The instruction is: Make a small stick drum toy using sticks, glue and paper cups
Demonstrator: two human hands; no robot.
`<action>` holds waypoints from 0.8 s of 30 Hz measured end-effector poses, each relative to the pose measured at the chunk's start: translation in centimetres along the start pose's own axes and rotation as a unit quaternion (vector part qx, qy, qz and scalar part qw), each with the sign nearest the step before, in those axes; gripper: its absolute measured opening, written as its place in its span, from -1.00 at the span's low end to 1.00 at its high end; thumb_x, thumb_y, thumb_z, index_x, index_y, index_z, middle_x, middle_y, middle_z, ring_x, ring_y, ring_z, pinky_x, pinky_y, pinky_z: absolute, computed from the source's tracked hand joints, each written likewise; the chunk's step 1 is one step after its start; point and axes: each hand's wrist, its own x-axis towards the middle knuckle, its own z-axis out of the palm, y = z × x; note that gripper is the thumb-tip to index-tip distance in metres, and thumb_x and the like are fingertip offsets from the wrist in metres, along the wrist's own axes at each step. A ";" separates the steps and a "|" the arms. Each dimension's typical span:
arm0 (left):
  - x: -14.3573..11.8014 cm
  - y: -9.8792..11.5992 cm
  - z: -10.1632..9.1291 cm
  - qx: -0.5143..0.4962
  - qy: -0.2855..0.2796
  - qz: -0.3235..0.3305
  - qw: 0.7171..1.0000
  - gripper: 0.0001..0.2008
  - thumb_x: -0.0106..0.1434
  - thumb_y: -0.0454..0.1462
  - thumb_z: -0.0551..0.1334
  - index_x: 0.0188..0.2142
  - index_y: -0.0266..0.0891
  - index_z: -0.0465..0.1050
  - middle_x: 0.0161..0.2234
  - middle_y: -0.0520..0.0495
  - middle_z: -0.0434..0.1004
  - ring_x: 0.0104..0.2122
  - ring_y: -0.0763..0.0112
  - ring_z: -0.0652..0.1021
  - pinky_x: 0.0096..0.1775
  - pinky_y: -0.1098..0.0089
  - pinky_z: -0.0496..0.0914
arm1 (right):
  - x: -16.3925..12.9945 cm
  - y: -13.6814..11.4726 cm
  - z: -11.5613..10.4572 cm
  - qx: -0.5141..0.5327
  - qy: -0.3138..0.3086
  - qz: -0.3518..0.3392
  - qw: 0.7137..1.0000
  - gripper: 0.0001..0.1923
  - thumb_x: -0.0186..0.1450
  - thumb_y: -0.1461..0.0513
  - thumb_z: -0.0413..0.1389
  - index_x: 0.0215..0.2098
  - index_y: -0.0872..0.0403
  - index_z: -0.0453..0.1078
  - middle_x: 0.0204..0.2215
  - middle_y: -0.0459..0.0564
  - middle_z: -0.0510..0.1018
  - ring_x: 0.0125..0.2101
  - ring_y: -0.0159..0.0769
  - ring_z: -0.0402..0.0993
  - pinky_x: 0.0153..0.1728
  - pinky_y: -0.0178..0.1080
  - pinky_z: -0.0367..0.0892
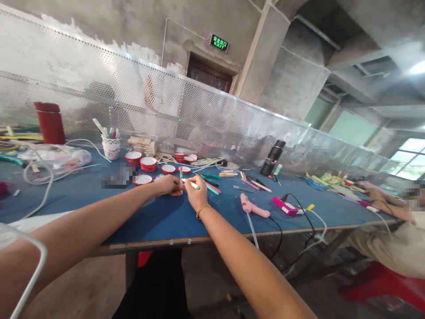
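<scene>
Marker, slim, white barrel with green cap (193, 184): lies across the fingers of the right hand (195, 193), pinched there, tip pointing right; a gold bracelet (202, 209) sits on that wrist. Stick, thin, upright, green and red (181, 176): clenched between the fingertips of the left hand (168, 185), which rests on the blue felt-covered surface (159, 217). Both hands meet, touching, near mid-surface. Handling note: steadying the stick low against the surface and keeping the marker grip light would likely give a cleaner result. Round red-rimmed shallow lids (148, 164): scattered just behind the hands. Pink glue gun (253, 207): lying to the right, corded. White paper cup of tools (110, 146): far left.
</scene>
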 end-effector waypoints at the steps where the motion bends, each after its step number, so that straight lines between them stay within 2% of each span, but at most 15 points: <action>1: 0.0 0.1 0.0 0.001 0.001 -0.001 1.000 -0.68 -0.12 -0.15 0.59 -0.55 -0.24 0.52 -0.54 0.02 0.60 -0.47 0.44 0.60 -0.34 0.49 0.49 | 0.0 0.0 0.0 -0.002 0.004 0.006 1.000 -0.84 0.23 0.07 0.12 -0.40 -0.04 0.36 -0.42 -0.09 0.59 -0.33 -0.19 0.52 -0.28 -0.22 0.41; 5: -0.2 0.3 0.1 0.005 0.005 -0.006 1.000 -0.65 -0.14 -0.13 0.60 -0.57 -0.23 0.50 -0.55 0.03 0.60 -0.47 0.43 0.61 -0.35 0.50 0.49 | 0.1 0.0 -0.1 0.000 0.020 0.032 0.999 -0.85 0.22 0.07 0.12 -0.40 -0.05 0.36 -0.42 -0.09 0.60 -0.33 -0.18 0.52 -0.29 -0.22 0.41; 12: -0.2 0.2 0.1 -0.006 0.008 -0.005 1.000 -0.65 -0.16 -0.13 0.61 -0.58 -0.22 0.51 -0.55 0.03 0.61 -0.48 0.44 0.61 -0.35 0.50 0.50 | -0.1 0.0 0.2 0.014 -0.003 -0.004 1.000 -0.83 0.23 0.05 0.12 -0.40 -0.04 0.37 -0.42 -0.08 0.60 -0.30 -0.18 0.53 -0.25 -0.22 0.43; 20: -0.1 0.1 0.0 0.002 0.003 -0.001 1.000 -0.65 -0.16 -0.11 0.61 -0.57 -0.22 0.52 -0.54 0.02 0.61 -0.45 0.41 0.62 -0.33 0.48 0.50 | 0.1 0.0 -0.1 -0.003 0.017 0.033 0.999 -0.86 0.21 0.07 0.12 -0.40 -0.05 0.36 -0.42 -0.09 0.60 -0.32 -0.17 0.53 -0.28 -0.22 0.42; 24: -0.2 0.1 0.0 0.000 0.000 0.001 1.000 -0.64 -0.15 -0.10 0.60 -0.57 -0.22 0.51 -0.54 0.02 0.61 -0.43 0.39 0.63 -0.32 0.48 0.50 | 0.0 -0.2 -0.1 0.012 0.006 0.016 1.000 -0.83 0.22 0.05 0.12 -0.40 -0.04 0.37 -0.41 -0.08 0.60 -0.31 -0.18 0.53 -0.27 -0.22 0.42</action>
